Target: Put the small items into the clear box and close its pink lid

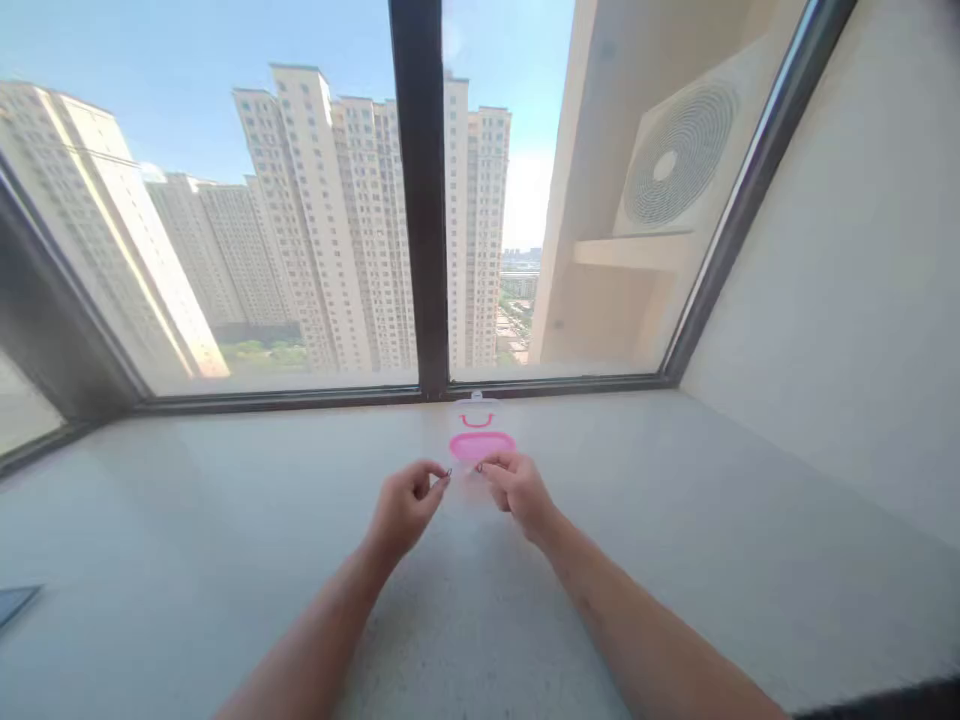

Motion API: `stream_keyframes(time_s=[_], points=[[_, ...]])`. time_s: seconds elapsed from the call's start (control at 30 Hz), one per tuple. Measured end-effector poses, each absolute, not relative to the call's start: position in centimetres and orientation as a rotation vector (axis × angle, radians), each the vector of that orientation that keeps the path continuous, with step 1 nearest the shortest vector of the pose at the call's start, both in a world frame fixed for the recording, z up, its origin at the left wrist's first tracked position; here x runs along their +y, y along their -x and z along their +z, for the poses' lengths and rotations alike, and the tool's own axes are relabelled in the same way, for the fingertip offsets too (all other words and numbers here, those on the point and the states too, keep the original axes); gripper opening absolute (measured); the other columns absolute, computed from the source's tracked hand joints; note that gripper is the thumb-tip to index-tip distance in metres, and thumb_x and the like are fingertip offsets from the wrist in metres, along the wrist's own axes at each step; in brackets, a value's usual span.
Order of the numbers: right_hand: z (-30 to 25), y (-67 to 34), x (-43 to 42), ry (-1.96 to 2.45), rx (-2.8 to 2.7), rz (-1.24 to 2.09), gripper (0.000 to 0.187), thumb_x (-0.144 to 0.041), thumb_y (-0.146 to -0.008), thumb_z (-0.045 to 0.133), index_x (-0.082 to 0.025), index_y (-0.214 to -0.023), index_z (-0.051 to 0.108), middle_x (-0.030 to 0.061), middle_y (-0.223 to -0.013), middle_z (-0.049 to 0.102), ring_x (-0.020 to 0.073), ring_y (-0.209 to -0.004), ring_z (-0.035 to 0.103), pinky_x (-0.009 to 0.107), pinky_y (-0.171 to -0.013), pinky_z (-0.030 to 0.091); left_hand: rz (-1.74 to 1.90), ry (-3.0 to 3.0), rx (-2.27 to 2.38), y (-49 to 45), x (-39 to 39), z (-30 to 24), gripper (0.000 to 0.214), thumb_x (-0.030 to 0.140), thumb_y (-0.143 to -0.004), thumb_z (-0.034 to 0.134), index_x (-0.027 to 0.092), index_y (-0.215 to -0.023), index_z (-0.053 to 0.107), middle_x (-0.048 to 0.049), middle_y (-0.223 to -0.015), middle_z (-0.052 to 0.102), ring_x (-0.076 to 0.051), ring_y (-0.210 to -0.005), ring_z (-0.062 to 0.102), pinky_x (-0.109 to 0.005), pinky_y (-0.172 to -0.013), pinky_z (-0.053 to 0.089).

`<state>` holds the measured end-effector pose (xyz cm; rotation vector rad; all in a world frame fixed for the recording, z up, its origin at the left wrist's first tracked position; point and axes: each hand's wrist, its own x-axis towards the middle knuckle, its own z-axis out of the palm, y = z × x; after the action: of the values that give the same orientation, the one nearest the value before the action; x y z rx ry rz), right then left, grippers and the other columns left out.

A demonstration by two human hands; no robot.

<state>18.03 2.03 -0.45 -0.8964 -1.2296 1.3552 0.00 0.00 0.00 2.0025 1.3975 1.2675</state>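
Note:
Both my hands are held out over a pale stone window sill (675,500). My left hand (405,503) is closed in a pinch on a small dark thing at its fingertips, too small to name. My right hand (517,487) is closed too, its fingertips pinched near the left hand's and close to a clear packet (480,440) with a pink oval and a pink curved mark on it. The packet lies on the sill just below the window frame. Whether the right fingers touch the packet I cannot tell.
A large window with a dark central mullion (420,200) looks out on tall apartment blocks. An air-conditioner unit (679,155) sits outside at the right. A plain wall (862,280) bounds the sill on the right. A dark flat object (15,602) lies at the far left edge.

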Motion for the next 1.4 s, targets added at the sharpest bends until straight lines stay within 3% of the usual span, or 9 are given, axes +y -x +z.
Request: stream_keyframes(time_s=[0.67, 1.4], points=[[-0.9, -17.4, 1.2, 0.864, -1.361, 1.461, 0.017, -0.029, -0.071, 0.064, -0.013, -0.074, 0.062, -0.0101, -0.038, 0.038, 0.0035, -0.032, 0.021, 0.019, -0.032, 0.012, 1.232, -2.138, 1.339, -1.0, -1.0, -0.3, 0.017, 0.028, -0.079, 0.058, 0.014, -0.076, 0.066, 0.0099, -0.05, 0.025, -0.007, -0.046, 0.026, -0.019, -0.048, 0.024], [-0.9, -17.7, 1.3, 0.844, -1.357, 1.589, 0.019, -0.031, -0.069, 0.066, -0.013, -0.068, 0.06, -0.0112, -0.036, 0.032, 0.003, -0.032, 0.018, 0.019, -0.033, 0.01, 1.184, -2.16, 1.326, -1.2, -1.4, -0.1, 0.014, 0.025, -0.078, 0.057, 0.014, -0.076, 0.066, 0.01, -0.049, 0.026, -0.007, -0.047, 0.026, -0.019, -0.048, 0.025]])
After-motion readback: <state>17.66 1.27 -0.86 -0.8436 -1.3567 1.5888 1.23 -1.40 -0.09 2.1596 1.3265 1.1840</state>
